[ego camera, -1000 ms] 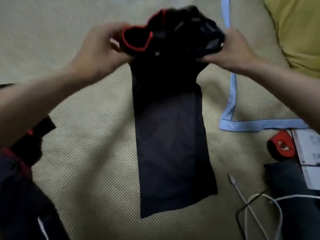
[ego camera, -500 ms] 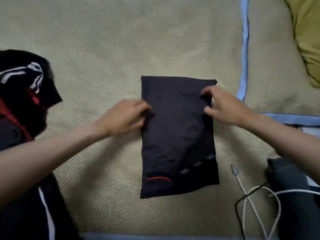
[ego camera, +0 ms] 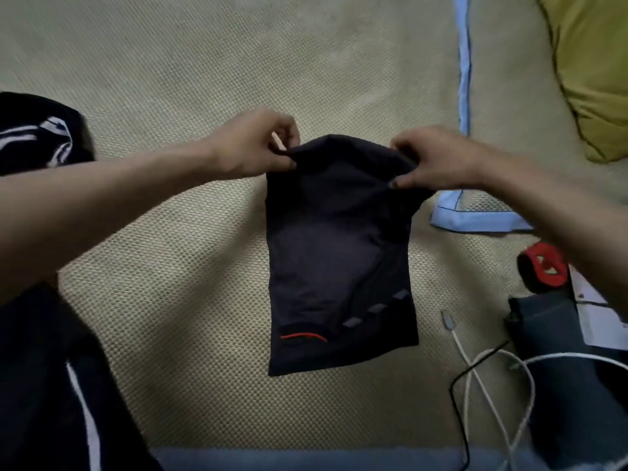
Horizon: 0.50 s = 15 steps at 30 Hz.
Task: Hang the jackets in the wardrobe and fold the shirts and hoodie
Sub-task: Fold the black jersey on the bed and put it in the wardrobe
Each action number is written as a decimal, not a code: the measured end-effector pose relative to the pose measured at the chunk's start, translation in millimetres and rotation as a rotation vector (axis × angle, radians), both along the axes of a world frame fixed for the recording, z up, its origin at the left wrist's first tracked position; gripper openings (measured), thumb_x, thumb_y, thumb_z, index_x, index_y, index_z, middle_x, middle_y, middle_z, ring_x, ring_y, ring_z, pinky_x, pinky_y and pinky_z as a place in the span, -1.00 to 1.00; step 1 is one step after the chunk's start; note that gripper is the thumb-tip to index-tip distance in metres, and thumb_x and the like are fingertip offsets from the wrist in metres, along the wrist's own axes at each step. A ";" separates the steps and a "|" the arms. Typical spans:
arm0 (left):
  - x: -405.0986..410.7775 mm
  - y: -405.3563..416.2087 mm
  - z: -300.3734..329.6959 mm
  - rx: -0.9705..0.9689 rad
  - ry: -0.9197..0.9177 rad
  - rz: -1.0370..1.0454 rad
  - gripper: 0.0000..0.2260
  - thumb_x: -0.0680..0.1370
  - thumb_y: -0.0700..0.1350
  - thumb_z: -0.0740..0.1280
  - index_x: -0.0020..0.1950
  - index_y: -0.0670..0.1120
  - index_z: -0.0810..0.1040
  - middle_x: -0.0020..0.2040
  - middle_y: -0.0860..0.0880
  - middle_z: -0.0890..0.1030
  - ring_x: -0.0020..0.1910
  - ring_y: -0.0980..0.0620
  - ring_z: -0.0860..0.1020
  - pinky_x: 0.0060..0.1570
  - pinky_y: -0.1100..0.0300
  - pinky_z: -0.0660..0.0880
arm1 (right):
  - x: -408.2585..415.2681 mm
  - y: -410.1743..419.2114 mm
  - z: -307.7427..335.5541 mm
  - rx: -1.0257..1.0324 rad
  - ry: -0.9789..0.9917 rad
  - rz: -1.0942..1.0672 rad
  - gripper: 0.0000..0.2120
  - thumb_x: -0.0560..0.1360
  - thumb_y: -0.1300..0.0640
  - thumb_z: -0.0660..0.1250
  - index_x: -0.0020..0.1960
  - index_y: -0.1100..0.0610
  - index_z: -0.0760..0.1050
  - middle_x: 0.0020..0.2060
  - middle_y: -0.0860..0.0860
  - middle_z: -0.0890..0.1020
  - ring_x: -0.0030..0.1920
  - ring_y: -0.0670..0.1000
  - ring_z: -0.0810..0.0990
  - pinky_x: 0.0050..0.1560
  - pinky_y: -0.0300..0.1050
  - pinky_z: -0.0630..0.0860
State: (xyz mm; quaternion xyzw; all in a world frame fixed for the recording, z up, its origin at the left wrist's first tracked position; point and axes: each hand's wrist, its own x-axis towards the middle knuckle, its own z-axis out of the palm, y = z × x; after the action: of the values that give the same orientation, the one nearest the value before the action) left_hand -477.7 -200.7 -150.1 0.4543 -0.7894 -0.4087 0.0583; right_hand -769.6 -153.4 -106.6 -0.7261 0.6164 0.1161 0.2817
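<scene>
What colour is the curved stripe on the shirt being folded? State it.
Red, near the dark shirt's lower edge; head view.

Folded dark shirt (ego camera: 339, 260) pinched between both hands' fingers (ego camera: 289, 161)

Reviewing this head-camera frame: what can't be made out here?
- Dark shirt: its far edge is bunched under the left hand and right hand.
- Black garment pile: cut off by the left edge.
- Dark grey object: blurred, partly behind the right arm; identity unclear.
- White cable: runs off the bottom edge.
</scene>
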 end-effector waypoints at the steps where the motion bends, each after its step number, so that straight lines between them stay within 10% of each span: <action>1: 6.3 19.3 13.7 0.010 0.037 -0.032 -0.84 0.50 -0.17 0.49 -0.01 -0.02 0.56 -0.06 0.13 0.60 -0.12 0.19 0.60 -0.11 0.25 0.57 | 1.0 22.9 11.6 -0.011 -0.027 0.042 -0.79 0.42 0.07 0.50 -0.16 0.04 0.46 -0.27 -0.06 0.56 -0.21 0.02 0.57 -0.25 -0.04 0.45; 7: 29.7 159.8 9.8 -0.012 -0.090 -0.430 -0.62 0.43 -0.13 0.46 0.11 0.13 0.36 -0.03 0.21 0.53 -0.07 0.23 0.47 -0.07 0.36 0.35 | 8.4 175.0 -14.1 0.016 -0.040 0.266 -0.74 0.34 0.06 0.40 -0.08 -0.06 0.35 -0.22 -0.12 0.51 -0.21 0.02 0.51 -0.25 0.00 0.43; 11: 23.4 217.4 -40.9 0.021 -0.338 -0.721 -0.66 0.55 0.08 0.28 0.30 0.05 0.37 0.15 0.09 0.55 0.13 0.04 0.55 0.18 0.11 0.36 | 19.3 223.8 -60.5 0.405 0.100 0.248 -0.65 0.46 0.06 0.36 0.20 0.02 0.37 0.09 -0.03 0.53 0.12 0.08 0.57 -0.03 0.01 0.46; 15: 10.8 207.0 -54.7 0.109 -0.181 -0.255 -0.69 0.50 0.21 0.19 0.13 0.11 0.49 -0.08 0.15 0.62 -0.11 0.12 0.57 -0.06 0.19 0.41 | 40.6 212.1 -66.6 0.027 -0.174 -0.101 -0.79 0.53 0.01 0.34 0.12 0.05 0.50 -0.04 -0.08 0.59 0.05 -0.01 0.54 0.00 -0.08 0.46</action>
State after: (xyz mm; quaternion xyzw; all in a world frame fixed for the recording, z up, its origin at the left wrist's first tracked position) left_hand -466.9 6.3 -204.8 0.3880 -0.8194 -0.4123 -0.0900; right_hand -729.1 58.7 -173.2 -0.6976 0.6237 0.0466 0.3496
